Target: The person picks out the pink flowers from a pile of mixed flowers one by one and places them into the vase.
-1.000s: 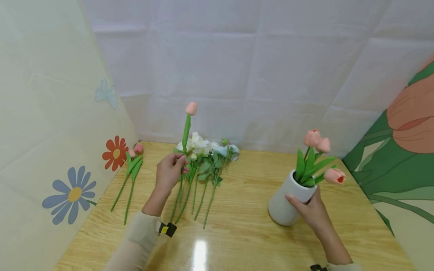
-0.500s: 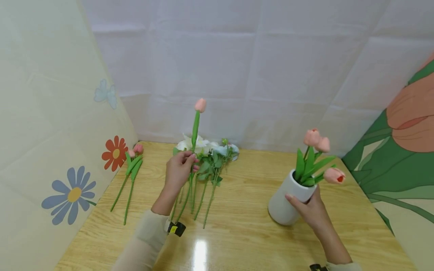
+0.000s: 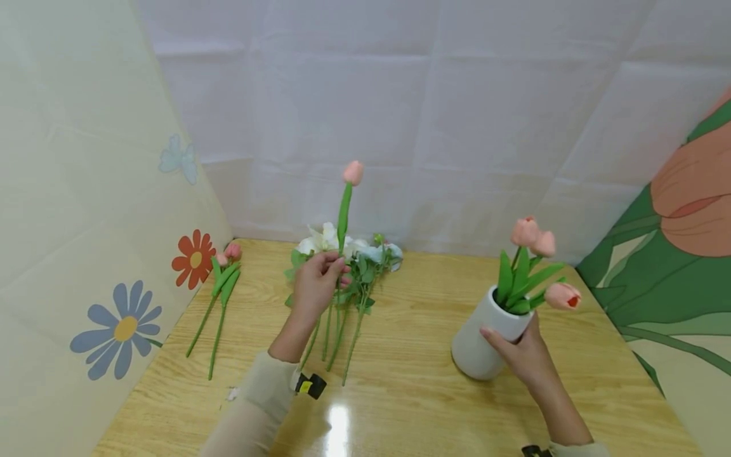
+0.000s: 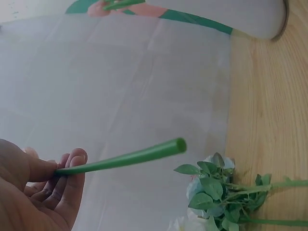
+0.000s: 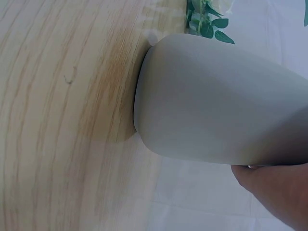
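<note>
Up from the left hand (image 3: 315,280) stands its pinched tulip (image 3: 345,214); right hand (image 3: 528,358) grips a vase (image 3: 484,336).

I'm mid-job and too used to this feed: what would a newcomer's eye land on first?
Probably the single pink tulip, held roughly upright by the left hand against the pale backdrop. Next, the white vase on the right side of the table, gripped by the right hand, with three pink tulips in it. The large orange flower picture at the head view's right edge also draws the eye.
</note>
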